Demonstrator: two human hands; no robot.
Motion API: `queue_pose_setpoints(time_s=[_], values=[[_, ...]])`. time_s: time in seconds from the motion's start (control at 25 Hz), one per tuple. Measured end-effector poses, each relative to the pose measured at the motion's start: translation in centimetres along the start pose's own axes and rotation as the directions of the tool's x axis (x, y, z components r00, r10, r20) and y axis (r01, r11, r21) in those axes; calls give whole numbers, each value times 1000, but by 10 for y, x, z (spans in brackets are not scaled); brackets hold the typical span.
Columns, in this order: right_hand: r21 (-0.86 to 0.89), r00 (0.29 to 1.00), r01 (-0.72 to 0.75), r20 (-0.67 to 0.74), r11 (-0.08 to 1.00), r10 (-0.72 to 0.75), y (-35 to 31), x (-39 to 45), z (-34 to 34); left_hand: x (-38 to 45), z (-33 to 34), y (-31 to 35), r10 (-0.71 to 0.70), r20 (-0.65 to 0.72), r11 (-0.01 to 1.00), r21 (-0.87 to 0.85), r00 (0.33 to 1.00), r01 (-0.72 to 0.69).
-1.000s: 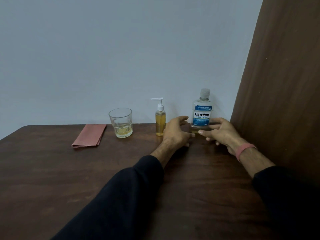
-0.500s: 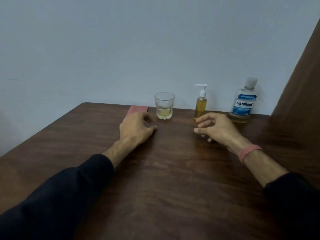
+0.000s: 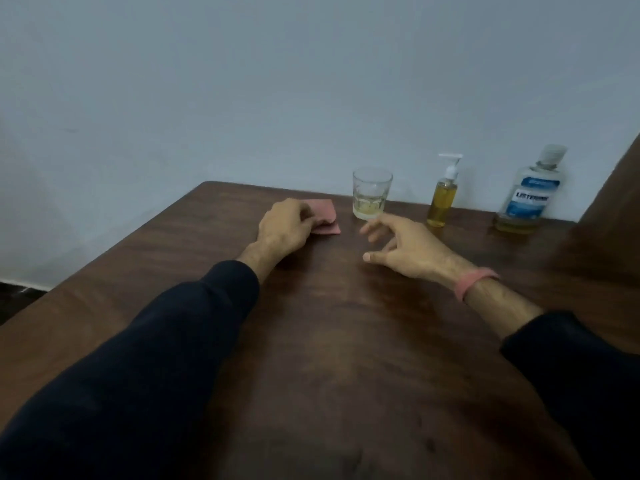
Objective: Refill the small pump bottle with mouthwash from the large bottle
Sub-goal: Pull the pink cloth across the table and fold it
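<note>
Head view: left hand (image 3: 285, 226) grips the folded pink cloth (image 3: 325, 219) on the wooden table (image 3: 346, 341); right hand (image 3: 405, 249) hovers with fingers spread, holding nothing. Small pump bottle (image 3: 443, 199) stands upright between the glass (image 3: 371, 194) and the large mouthwash bottle (image 3: 528, 197), by the wall

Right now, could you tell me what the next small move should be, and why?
Probably lift the cloth clear: the left hand already pinches its edge. Both bottles stand capped, the pump bottle and the large bottle, and the right hand hovers open, holding nothing, so it could reach for the pump bottle next.
</note>
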State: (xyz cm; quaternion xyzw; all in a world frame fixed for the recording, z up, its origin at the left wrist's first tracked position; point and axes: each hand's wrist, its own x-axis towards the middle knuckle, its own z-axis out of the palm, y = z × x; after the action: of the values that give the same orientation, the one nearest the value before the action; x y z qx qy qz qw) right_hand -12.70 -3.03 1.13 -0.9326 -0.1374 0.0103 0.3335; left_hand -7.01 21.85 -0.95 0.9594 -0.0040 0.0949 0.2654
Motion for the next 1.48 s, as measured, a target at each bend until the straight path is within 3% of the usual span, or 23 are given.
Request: queue_pose_setpoints(time_s=[0.12,0.24,0.4,0.48,0.56,0.72,0.8,0.96,1.04,1.12,1.2,1.28,1.36,1.48], values=[[-265,971,239,79,934,-226,-17,-27,-1,-46,-7,6,212,234,946,-291,949,-139],[-387,921,384,226,838,-317,-33,-56,1,-93,-13,17,380,371,815,-568,848,-117],[-365,928,356,248,860,-278,-32,-111,-8,-142,-10,25,462,386,595,-803,799,44],[-453,949,314,163,835,-269,-16,-134,-15,-148,-8,28,455,387,473,-868,802,150],[-421,967,236,12,876,-254,-3,-153,-26,-143,-8,30,371,374,414,-886,850,210],[-334,971,44,-209,942,-119,15,-185,-47,-126,0,25,186,287,403,-895,940,194],[-332,978,-55,-206,942,-16,22,-195,-40,-121,2,21,164,269,376,-907,949,192],[-415,988,-29,-150,909,-38,8,-214,-6,-114,3,14,186,267,364,-913,945,186],[-381,988,68,-104,922,-116,-17,-225,9,-113,5,14,197,264,390,-905,944,172],[-304,955,289,29,908,-294,-46,-240,32,-112,8,14,200,262,428,-890,944,157],[-370,889,457,152,809,-433,-64,-260,64,-112,10,13,210,250,463,-877,945,129],[-472,867,491,188,732,-461,-68,-278,73,-113,11,12,218,234,478,-872,947,105],[-493,888,449,157,745,-431,-47,-284,53,-115,12,13,229,226,484,-870,947,91],[-538,985,164,42,827,-168,-10,-283,7,-118,12,15,229,214,499,-863,950,74]])
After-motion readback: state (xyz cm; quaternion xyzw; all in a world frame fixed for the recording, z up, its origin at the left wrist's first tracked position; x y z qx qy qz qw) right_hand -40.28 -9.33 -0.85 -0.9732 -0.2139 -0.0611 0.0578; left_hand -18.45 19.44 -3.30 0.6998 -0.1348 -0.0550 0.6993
